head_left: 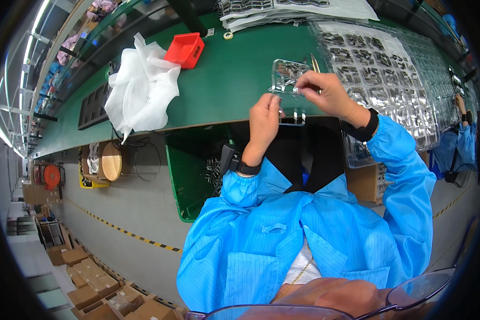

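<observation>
Close to the front edge of the green bench [226, 69], my left hand [263, 124] has its thumb and fingers pressed together. What it pinches, if anything, is too small to make out. Just to the right, my right hand [330, 95] pinches a small shiny metal part [296, 90] between thumb and fingertips. Behind both hands lies a small clear plastic tray [276, 69] holding several metal pieces. More shiny pieces [298, 115] show at the bench edge between my hands. Large clear compartment trays [376, 58] filled with small metal parts lie right of my right hand.
A red bin [184, 49] and crumpled white sheeting [144, 88] rest on the bench to the left, beside a dark divided tray [94, 108]. Below the edge stands a green crate [177, 181] with metal parts. Another person's blue sleeve [464, 144] appears far right.
</observation>
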A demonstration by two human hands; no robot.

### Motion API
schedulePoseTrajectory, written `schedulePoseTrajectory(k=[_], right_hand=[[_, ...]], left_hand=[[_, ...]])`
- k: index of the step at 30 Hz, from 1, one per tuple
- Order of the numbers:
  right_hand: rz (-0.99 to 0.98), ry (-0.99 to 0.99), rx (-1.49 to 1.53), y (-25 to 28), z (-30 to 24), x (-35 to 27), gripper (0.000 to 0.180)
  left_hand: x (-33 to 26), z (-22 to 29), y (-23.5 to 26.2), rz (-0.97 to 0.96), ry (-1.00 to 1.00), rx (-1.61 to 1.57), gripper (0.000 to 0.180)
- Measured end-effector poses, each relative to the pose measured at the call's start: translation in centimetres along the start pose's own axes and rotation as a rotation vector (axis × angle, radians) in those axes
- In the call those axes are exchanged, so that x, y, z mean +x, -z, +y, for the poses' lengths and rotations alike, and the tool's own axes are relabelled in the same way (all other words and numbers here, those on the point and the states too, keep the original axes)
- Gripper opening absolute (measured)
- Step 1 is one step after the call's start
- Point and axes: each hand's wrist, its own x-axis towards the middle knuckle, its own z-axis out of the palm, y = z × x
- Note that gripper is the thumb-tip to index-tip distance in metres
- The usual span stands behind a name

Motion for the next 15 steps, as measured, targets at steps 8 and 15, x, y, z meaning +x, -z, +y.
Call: schedulePoseTrajectory(k=[8,15], right_hand=[[-0.063,-0.517,0.049,-0.2,6.0,1.1,0.014],[-0.179,-0.4,-0.202,-0.4,7.8,0.9,0.021]], left_hand=[[0.1,-1.5,2.7,0.114,0.091,-0.011,0.021],[-1.6,-1.3,2.5,0.104,0.065,-0.108,0.021]])
